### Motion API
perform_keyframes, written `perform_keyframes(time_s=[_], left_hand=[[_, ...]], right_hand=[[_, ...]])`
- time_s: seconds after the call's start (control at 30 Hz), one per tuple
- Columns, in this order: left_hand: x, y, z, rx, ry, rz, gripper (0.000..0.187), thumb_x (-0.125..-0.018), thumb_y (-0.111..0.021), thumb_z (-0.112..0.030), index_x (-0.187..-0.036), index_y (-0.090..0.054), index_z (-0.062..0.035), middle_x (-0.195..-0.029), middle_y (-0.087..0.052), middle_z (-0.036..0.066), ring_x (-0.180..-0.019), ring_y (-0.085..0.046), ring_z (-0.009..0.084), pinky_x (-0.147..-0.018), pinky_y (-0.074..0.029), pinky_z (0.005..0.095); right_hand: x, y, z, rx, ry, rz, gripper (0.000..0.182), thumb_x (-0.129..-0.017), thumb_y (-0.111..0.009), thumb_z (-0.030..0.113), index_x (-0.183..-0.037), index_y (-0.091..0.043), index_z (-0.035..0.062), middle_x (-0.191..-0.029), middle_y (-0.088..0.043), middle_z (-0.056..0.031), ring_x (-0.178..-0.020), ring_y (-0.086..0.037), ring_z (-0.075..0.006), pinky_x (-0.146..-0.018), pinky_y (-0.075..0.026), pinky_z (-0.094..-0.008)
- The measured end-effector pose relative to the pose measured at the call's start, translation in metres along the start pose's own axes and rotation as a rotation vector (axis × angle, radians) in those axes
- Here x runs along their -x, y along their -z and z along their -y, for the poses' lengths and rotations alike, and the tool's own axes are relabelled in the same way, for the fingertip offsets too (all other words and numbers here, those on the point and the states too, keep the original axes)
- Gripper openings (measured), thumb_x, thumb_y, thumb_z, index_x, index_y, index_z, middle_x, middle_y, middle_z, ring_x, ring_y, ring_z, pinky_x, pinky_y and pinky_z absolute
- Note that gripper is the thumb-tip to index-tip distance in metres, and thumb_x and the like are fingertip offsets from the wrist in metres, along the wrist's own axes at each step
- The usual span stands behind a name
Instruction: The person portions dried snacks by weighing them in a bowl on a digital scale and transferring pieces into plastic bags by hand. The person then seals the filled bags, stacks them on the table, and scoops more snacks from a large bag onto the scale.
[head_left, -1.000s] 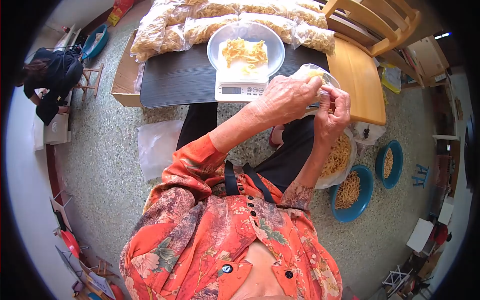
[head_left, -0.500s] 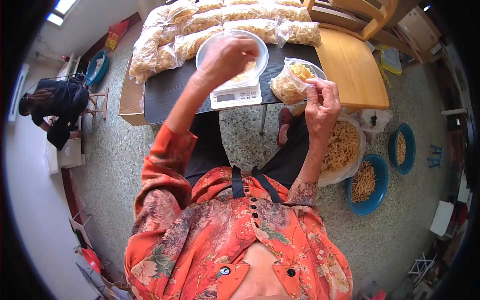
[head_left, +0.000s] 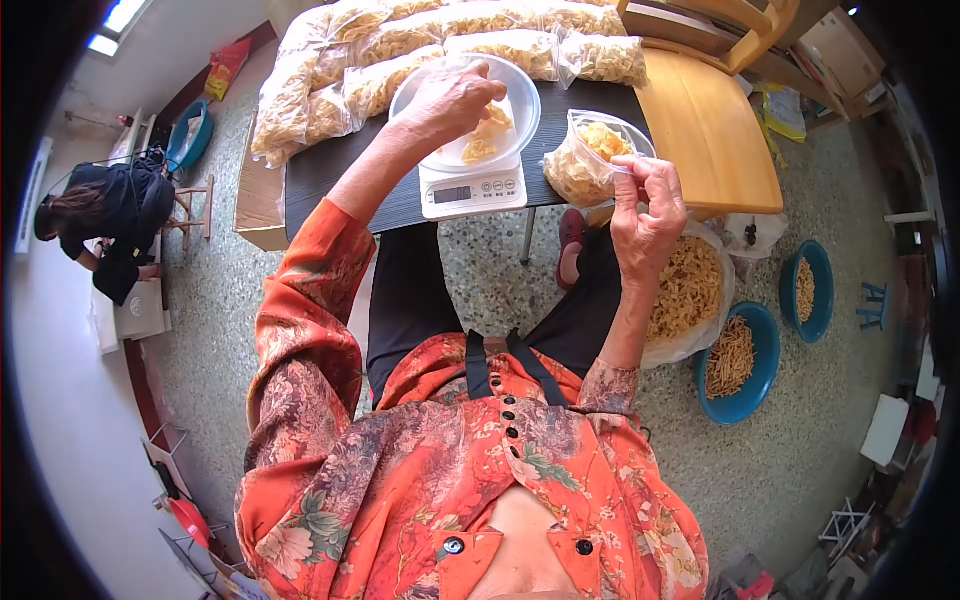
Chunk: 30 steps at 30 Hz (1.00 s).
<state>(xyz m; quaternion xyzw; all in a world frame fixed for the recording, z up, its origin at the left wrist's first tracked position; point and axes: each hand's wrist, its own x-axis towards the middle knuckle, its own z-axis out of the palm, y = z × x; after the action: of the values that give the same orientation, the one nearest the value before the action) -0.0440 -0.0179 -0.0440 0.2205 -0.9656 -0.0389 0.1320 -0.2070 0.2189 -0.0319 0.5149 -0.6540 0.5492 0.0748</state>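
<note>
My left hand [head_left: 452, 103] is over a translucent plastic bowl [head_left: 527, 112], its fingers curled together; whether they hold anything is hidden. Pale yellow dried pieces [head_left: 483, 143] lie in the bowl, which rests on a white digital kitchen scale [head_left: 480, 192] at the table's near edge. My right hand [head_left: 650, 212] pinches the rim of an open clear plastic bag [head_left: 572, 178] between thumb and fingers. This bag stands at the table's edge, partly filled with similar pieces, brighter yellow near its mouth.
Filled clear bags [head_left: 500, 48] are stacked along the back of the dark table [head_left: 335, 195]. A wooden chair [head_left: 705, 140] adjoins it at right. On the floor are a large sack [head_left: 690, 290] of dried pieces and blue basins [head_left: 768, 375]. A person [head_left: 110, 215] sits far left.
My left hand has shifted slightly left and up over the bowl, uncovering more of the yellow pieces inside. My right hand keeps its hold on the bag.
</note>
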Motion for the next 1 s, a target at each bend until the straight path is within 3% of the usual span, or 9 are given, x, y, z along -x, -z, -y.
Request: perform_keyframes(time_s=[0.2, 0.43, 0.53, 0.63, 0.73, 0.8, 0.83, 0.87, 1.0], left_hand=[[0.001, 0.013, -0.006, 0.043, -0.011, 0.037, 0.008, -0.079, -0.073, -0.007, -0.082, -0.065, -0.0061, -0.091, -0.066, 0.011, -0.087, -0.065, 0.0329, -0.077, -0.050, 0.0443], [0.006, 0.018, 0.003, 0.050, 0.005, -0.038, 0.010, -0.077, -0.073, -0.009, -0.079, -0.064, -0.0044, -0.077, -0.062, 0.011, -0.078, -0.064, 0.0323, -0.072, -0.050, 0.0432], [0.009, 0.026, 0.009, 0.164, 0.103, -0.010, 0.010, -0.078, -0.074, -0.010, -0.082, -0.067, -0.0039, -0.072, -0.064, 0.009, -0.071, -0.066, 0.0236, -0.065, -0.052, 0.0367], [0.017, 0.040, 0.013, 0.744, 0.302, -0.079, 0.014, -0.085, -0.076, -0.014, -0.088, -0.071, -0.0011, -0.075, -0.071, 0.006, -0.068, -0.068, 0.0092, -0.064, -0.055, 0.0238], [0.022, 0.042, 0.024, 1.174, 0.430, -0.173, 0.016, -0.089, -0.076, -0.016, -0.093, -0.071, -0.0017, -0.084, -0.073, 0.008, -0.074, -0.071, 0.0138, -0.070, -0.059, 0.0267], [0.024, 0.042, 0.024, 1.337, 0.400, -0.215, 0.015, -0.089, -0.076, -0.015, -0.095, -0.072, -0.0020, -0.086, -0.073, 0.008, -0.076, -0.071, 0.0145, -0.072, -0.060, 0.0274], [0.024, 0.046, 0.017, 1.504, 0.373, -0.252, 0.014, -0.090, -0.075, -0.015, -0.096, -0.072, -0.0024, -0.089, -0.073, 0.009, -0.078, -0.072, 0.0152, -0.073, -0.060, 0.0282], [0.023, 0.048, 0.010, 1.508, 0.365, -0.247, 0.014, -0.090, -0.075, -0.015, -0.096, -0.072, -0.0024, -0.089, -0.073, 0.009, -0.078, -0.072, 0.0152, -0.073, -0.060, 0.0282], [0.010, 0.057, -0.049, 1.361, 0.071, -0.297, 0.008, -0.091, -0.073, -0.008, -0.095, -0.071, -0.0009, -0.089, -0.072, 0.007, -0.081, -0.070, 0.0127, -0.075, -0.059, 0.0255]], right_hand=[[0.001, 0.002, 0.006, 0.028, 0.036, -0.001, 0.006, -0.088, -0.071, 0.002, -0.093, -0.068, 0.0021, -0.089, -0.064, -0.0100, -0.080, -0.065, -0.0242, -0.069, -0.054, -0.0337], [0.003, -0.001, 0.008, -0.002, 0.007, -0.023, 0.007, -0.088, -0.070, 0.001, -0.094, -0.068, 0.0018, -0.090, -0.065, -0.0108, -0.082, -0.066, -0.0252, -0.073, -0.055, -0.0348], [0.003, -0.001, 0.005, 0.018, 0.039, -0.012, 0.007, -0.088, -0.070, 0.001, -0.095, -0.068, 0.0017, -0.090, -0.065, -0.0110, -0.082, -0.066, -0.0255, -0.074, -0.055, -0.0352], [0.004, -0.002, 0.005, 0.005, 0.033, -0.017, 0.007, -0.088, -0.070, 0.001, -0.095, -0.069, 0.0017, -0.090, -0.065, -0.0111, -0.082, -0.066, -0.0259, -0.074, -0.055, -0.0355], [0.006, -0.005, 0.004, 0.023, 0.057, -0.022, 0.007, -0.089, -0.070, 0.002, -0.096, -0.069, 0.0017, -0.091, -0.065, -0.0099, -0.080, -0.066, -0.0226, -0.071, -0.054, -0.0325], [0.005, -0.006, 0.003, 0.047, 0.087, -0.026, 0.006, -0.090, -0.070, 0.003, -0.096, -0.069, 0.0017, -0.092, -0.066, -0.0086, -0.079, -0.065, -0.0191, -0.067, -0.054, -0.0293], [0.005, -0.006, 0.005, 0.041, 0.103, -0.027, 0.008, -0.088, -0.070, 0.002, -0.095, -0.069, 0.0021, -0.091, -0.065, -0.0105, -0.081, -0.066, -0.0238, -0.071, -0.054, -0.0333], [0.005, -0.006, 0.007, 0.038, 0.118, -0.028, 0.009, -0.086, -0.070, 0.001, -0.095, -0.069, 0.0024, -0.090, -0.065, -0.0125, -0.083, -0.066, -0.0286, -0.074, -0.055, -0.0373], [0.005, -0.008, 0.012, 0.024, 0.125, -0.025, 0.010, -0.085, -0.070, 0.001, -0.095, -0.069, 0.0035, -0.090, -0.065, -0.0126, -0.082, -0.066, -0.0295, -0.072, -0.055, -0.0380]])
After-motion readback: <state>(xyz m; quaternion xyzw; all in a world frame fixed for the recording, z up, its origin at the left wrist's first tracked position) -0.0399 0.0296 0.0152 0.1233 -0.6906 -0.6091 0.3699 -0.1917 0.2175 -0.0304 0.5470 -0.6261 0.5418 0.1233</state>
